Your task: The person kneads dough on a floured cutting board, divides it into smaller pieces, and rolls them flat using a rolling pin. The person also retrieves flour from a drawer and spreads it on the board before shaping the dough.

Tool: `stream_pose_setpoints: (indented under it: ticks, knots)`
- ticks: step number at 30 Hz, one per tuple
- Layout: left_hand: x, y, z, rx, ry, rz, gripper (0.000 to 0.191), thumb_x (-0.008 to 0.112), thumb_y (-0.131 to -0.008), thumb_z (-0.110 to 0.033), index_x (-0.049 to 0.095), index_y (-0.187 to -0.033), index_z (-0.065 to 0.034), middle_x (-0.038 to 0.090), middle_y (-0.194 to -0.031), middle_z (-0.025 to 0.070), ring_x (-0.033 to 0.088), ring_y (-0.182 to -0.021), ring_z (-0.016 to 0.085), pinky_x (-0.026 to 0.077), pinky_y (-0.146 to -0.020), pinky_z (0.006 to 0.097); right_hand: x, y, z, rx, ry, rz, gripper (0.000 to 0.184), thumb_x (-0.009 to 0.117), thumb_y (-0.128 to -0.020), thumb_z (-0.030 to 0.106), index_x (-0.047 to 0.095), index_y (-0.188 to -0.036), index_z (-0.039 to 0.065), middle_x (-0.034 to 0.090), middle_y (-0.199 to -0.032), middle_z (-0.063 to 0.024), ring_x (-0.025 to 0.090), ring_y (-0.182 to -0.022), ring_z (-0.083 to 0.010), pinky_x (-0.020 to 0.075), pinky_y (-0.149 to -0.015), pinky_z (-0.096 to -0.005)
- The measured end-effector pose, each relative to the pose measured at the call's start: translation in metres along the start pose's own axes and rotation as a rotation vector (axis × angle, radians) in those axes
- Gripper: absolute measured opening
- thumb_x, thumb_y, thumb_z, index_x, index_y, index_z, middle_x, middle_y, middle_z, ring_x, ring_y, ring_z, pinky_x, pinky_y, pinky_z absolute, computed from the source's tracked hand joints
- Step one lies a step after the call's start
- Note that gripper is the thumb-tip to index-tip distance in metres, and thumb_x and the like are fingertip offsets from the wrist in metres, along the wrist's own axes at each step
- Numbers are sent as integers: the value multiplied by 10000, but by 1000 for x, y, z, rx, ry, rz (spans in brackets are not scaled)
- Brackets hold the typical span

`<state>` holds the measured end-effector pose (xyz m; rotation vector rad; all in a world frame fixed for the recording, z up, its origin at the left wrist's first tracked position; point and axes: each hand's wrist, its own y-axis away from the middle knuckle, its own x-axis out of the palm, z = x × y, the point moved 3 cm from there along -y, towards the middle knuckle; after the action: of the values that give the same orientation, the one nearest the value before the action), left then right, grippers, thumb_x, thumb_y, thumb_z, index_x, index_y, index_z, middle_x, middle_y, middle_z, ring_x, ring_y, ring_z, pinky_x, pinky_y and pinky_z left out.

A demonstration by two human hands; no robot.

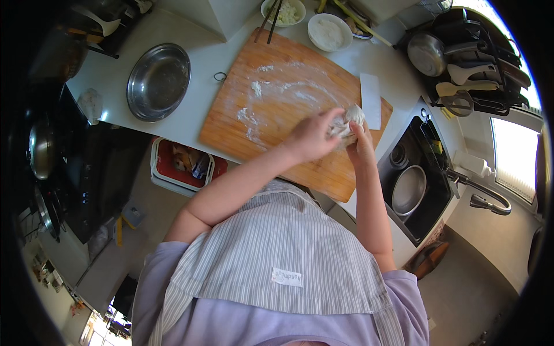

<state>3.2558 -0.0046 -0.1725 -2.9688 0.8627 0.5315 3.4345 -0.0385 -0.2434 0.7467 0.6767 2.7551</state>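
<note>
Over the right part of a wooden cutting board [281, 116], my two hands meet around a crumpled whitish bundle [355, 115]. Whether it is dough or a thin plastic bag, I cannot tell. My right hand [362, 143] grips its near right side, thumb on top. My left hand [308, 136], slightly blurred, curls its fingers onto the left side. White flour [256, 88] is streaked and clumped across the board's left and far areas. A flat white rectangular sheet [370, 101] lies at the board's right edge, just beyond my right hand.
A steel bowl [159, 82] stands left of the board. Behind it are a flour bowl [330, 32], a bowl of chopped pale food [288, 13] and chopsticks [272, 21]. Right is a sink [433, 207] with a metal bowl [409, 190]; a waste bin [173, 179] stands below left.
</note>
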Motion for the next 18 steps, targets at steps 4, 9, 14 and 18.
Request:
stream_pose_setpoints:
  ticks: [4, 9, 14, 18]
  knots:
    - [-66, -1, 98, 85, -521, -450, 480, 579, -823, -150, 460, -1269, -20, 528, -1251, 198, 461, -1201, 357, 335, -1024, 459, -10, -15, -19, 3, -203, -74, 508, 624, -820, 111, 441, -1287, 33, 559, -1147, -68, 548, -1064, -210, 440, -946, -365]
    - [-67, 6, 157, -120, -1023, -217, 740, 467, -919, -428, 192, -1445, 14, 217, -1508, 180, 164, -1415, 291, 121, -1153, 395, -17, 2, -3, -30, -324, -200, 436, 630, -809, 127, 487, -1214, 53, 568, -1137, -64, 552, -1064, -226, 433, -967, -383]
    - [8, 7, 117, 216, -705, 128, 624, 539, -888, -313, 324, -1400, -28, 327, -1466, 146, 286, -1364, 306, 211, -1124, 387, -17, 4, 19, -62, -256, -193, 433, 644, -804, 110, 483, -1201, 57, 576, -1119, -57, 557, -1058, -219, 438, -961, -376]
    - [1, 10, 116, -96, 416, -94, 511, 591, -902, -269, 438, -1325, -25, 463, -1349, 120, 434, -1246, 225, 353, -1032, 333, 12, -3, 4, 31, -250, -128, 449, 660, -798, 111, 481, -1206, 51, 576, -1115, -65, 562, -1048, -216, 450, -944, -372]
